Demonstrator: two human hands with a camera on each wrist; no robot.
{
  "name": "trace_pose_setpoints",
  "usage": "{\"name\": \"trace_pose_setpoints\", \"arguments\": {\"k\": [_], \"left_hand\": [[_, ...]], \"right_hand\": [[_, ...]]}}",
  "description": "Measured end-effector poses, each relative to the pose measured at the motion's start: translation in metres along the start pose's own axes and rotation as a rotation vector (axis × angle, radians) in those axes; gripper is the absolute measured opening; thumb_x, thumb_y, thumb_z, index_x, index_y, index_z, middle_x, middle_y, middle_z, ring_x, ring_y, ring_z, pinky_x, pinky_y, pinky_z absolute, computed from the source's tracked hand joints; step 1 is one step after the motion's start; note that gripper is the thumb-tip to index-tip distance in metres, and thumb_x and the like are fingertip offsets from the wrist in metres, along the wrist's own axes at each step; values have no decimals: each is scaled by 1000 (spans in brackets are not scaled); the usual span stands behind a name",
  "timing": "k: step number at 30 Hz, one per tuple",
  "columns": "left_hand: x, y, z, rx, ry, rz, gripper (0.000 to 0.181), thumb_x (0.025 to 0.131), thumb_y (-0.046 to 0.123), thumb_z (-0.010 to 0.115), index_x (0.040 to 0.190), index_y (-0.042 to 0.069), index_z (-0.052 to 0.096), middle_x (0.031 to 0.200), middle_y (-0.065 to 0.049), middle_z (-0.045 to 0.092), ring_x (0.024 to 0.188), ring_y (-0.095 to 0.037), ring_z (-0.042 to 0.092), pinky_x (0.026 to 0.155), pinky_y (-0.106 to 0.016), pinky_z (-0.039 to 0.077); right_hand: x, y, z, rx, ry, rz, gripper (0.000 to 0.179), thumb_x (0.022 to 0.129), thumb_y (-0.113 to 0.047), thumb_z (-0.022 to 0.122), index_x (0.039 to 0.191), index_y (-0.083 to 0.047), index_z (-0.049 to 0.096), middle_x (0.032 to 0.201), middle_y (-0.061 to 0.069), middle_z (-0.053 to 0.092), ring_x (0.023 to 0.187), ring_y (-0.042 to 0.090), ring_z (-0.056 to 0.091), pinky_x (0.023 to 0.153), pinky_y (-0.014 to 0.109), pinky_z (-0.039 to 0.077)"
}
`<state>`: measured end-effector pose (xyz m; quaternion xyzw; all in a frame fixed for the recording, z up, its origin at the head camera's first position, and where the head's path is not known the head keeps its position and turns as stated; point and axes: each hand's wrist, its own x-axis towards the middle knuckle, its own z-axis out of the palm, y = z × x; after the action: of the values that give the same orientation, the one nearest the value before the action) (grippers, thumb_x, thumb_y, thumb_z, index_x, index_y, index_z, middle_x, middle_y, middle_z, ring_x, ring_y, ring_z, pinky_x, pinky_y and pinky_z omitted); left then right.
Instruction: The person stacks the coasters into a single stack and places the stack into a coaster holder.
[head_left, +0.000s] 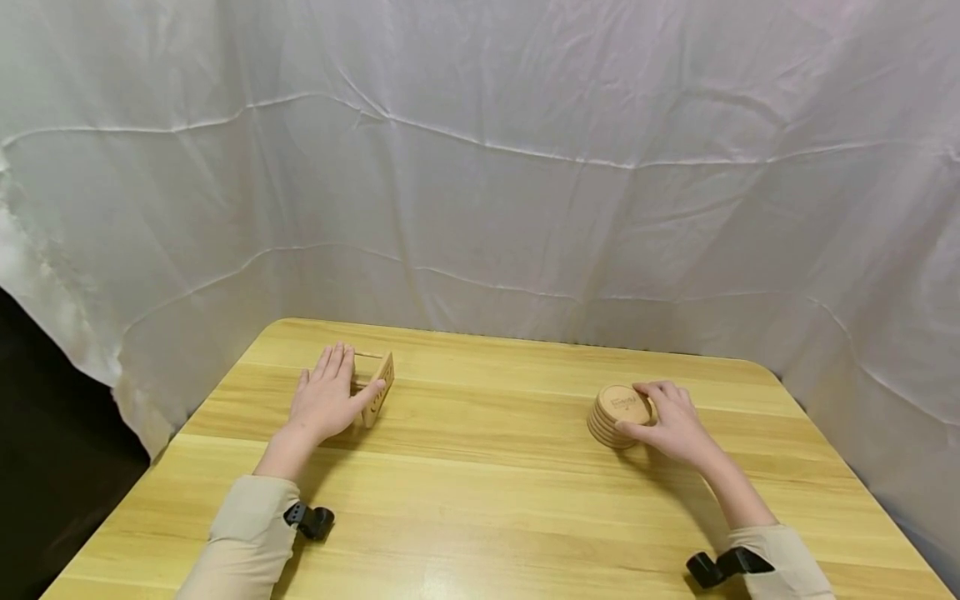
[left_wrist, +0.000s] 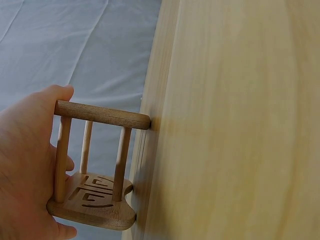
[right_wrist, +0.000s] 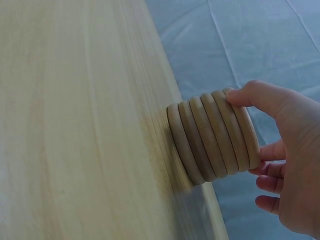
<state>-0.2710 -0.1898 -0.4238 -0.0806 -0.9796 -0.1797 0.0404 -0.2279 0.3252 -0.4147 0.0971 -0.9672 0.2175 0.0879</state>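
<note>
On the left of the table, my left hand (head_left: 324,407) grips a wooden coaster holder (head_left: 381,392), thumb on one end panel and fingers spread toward the other. In the left wrist view the holder (left_wrist: 95,212) shows thin rods between two panels, one with cut-out carving, and no coasters between them. Over on the right, my right hand (head_left: 675,425) pinches the upper part of a stack of round wooden coasters (head_left: 624,405) between thumb and fingers. The stack (right_wrist: 210,137) stands on the table, and its top coaster bears printed text too small to read.
The wooden table (head_left: 480,500) has rounded far corners. Pale grey cloth (head_left: 495,208) hangs behind it and along both sides. A black strap with a small device (head_left: 311,521) sits on the left sleeve, and another (head_left: 720,567) on the right.
</note>
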Motion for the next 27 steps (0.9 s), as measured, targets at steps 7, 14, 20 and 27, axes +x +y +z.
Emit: {"name": "trace_pose_setpoints", "arguments": {"k": [7,14,20,27], "left_hand": [[-1,-1,-1,2,-1,-4,96,95,69,34,155,-1,7,163,-21,0,151,-41,-1,117,-69,3],[-3,0,-2,13,9,3,94,96,66,35,155,-2,7,163,-22,2,151,-42,1,117,-69,3],[-3,1,0,18,20,5,95,95,68,33,156,0,6,163,-23,4,151,-42,3,118,-67,2],[-2,3,-4,2,34,11,94,95,69,32,157,4,4,163,-21,6,152,-40,3,117,-68,-1]], "right_hand": [[1,-1,-1,-20,-8,-2,87,80,-50,74,142,2,43,135,29,44,119,42,36,93,60,33],[0,2,-11,14,-22,6,93,80,-50,74,147,0,35,144,33,34,129,49,28,98,69,27],[-4,15,-14,99,-76,-3,92,82,-42,76,150,1,31,148,33,30,134,51,24,98,74,30],[-4,35,-8,311,-163,1,88,87,-29,73,152,4,23,151,34,27,138,54,25,106,70,30]]}}
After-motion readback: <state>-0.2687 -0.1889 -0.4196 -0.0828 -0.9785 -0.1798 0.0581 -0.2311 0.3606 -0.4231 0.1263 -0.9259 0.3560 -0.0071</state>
